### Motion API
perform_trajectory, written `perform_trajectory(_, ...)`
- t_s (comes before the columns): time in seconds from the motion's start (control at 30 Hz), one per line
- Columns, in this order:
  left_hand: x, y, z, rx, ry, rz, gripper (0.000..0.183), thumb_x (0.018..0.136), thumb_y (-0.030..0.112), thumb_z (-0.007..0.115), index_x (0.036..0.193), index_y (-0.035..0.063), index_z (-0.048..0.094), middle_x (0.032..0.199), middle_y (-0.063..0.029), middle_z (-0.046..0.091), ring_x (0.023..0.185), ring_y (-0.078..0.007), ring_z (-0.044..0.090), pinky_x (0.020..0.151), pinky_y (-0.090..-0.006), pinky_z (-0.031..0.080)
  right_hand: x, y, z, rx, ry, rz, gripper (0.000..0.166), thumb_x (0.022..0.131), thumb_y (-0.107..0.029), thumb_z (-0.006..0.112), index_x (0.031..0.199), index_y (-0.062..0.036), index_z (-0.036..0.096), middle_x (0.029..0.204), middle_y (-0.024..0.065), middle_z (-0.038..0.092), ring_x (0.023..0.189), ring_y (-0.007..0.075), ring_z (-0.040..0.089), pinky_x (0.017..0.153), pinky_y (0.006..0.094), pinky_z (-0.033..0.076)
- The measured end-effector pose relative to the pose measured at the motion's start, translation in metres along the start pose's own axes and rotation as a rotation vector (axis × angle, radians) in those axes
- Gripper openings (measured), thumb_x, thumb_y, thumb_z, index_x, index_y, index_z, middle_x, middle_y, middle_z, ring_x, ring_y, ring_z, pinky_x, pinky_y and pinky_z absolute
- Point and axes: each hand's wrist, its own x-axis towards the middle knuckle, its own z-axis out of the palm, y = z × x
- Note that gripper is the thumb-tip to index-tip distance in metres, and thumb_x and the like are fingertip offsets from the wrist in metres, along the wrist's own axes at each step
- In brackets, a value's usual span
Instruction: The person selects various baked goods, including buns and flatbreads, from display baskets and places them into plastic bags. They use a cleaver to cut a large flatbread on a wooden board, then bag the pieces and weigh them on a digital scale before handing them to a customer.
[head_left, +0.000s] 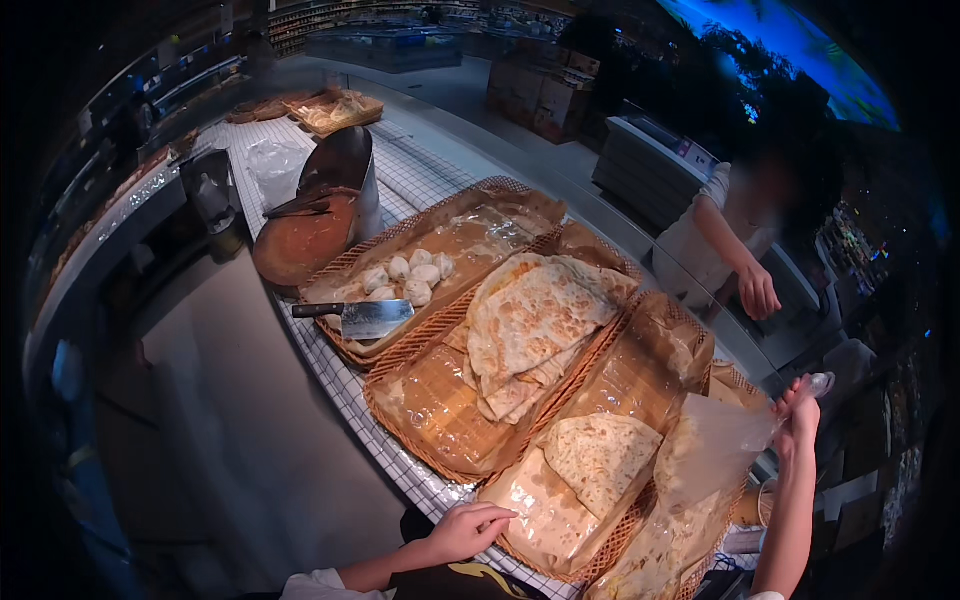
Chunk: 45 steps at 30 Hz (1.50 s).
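My right hand (799, 414) grips the gathered top of a translucent plastic bag (724, 442), and a twist of plastic sticks out past the fingers. The bag hangs over the rightmost wicker basket, which holds flatbread (667, 547); whether anything is inside the bag I cannot tell. My left hand (469, 531) is loosely curled with nothing in it, its fingertips at the near edge of a paper-lined wicker basket (540, 525). In that basket lies a folded flatbread (604, 454). A larger stack of folded flatbreads (544, 319) fills part of the basket to its left.
Further left, a cleaver (375, 318) lies across a basket near several white buns (420, 274). Beside them are a round wooden board (307, 240) and a metal guard (369, 176). Beyond a clear glass panel (675, 277) stands a person (720, 225), one arm extended.
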Motion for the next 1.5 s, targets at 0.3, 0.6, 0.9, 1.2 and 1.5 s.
perform_trajectory(0.3,0.036,-0.063,-0.130,-0.016,0.221,-0.063,0.017,0.089,0.010,0.061,0.104,0.0071,0.068,0.093,-0.0106,0.070,0.082,-0.0253,0.068,0.071,-0.0322,0.054,0.225,-0.025,0.216,-0.161,-0.038,-0.247,0.017,0.097,-0.022,0.043,0.087,-0.0128,0.054,0.075,0.0002,0.049,0.066,0.0139,0.047,0.061,0.0304,0.040)
perform_trajectory(0.6,0.037,-0.089,-0.164,-0.091,0.359,-0.168,0.016,0.089,0.005,0.061,0.104,0.0028,0.068,0.087,-0.0094,0.068,0.071,-0.0170,0.065,0.062,-0.0262,0.052,0.163,0.008,0.375,-0.530,0.118,-0.465,0.024,0.094,-0.018,0.048,0.113,-0.0098,0.061,0.090,0.0036,0.059,0.072,0.0116,0.050,0.063,0.0272,0.042)
perform_trajectory(0.9,0.004,-0.057,-0.175,0.073,0.398,0.008,0.012,0.084,-0.002,0.061,0.095,-0.0031,0.068,0.077,-0.0126,0.068,0.072,-0.0199,0.066,0.067,-0.0283,0.051,-0.157,0.034,0.311,-1.223,-1.711,-0.261,0.053,0.094,-0.042,0.056,0.131,-0.0052,0.051,0.120,0.0183,0.061,0.112,0.0296,0.058,0.094,0.0383,0.047)
perform_trajectory(1.2,-0.086,-0.039,-0.225,0.485,0.444,0.049,0.014,0.080,0.003,0.063,0.091,0.0083,0.070,0.077,-0.0034,0.068,0.075,-0.0225,0.064,0.083,-0.0362,0.041,-0.269,0.063,0.248,-1.037,-1.846,-0.241,0.059,0.095,-0.045,0.052,0.135,-0.0019,0.046,0.108,0.0222,0.065,0.096,0.0386,0.063,0.082,0.0416,0.049)
perform_trajectory(1.5,-0.132,-0.098,-0.332,0.426,0.603,0.004,0.015,0.082,0.005,0.064,0.095,0.0097,0.069,0.079,-0.0018,0.069,0.077,-0.0202,0.064,0.089,-0.0378,0.039,-0.325,0.051,0.366,-0.808,-1.897,-0.232,0.049,0.095,-0.028,0.060,0.132,0.0017,0.050,0.117,0.0172,0.063,0.108,0.0246,0.062,0.090,0.0347,0.049)
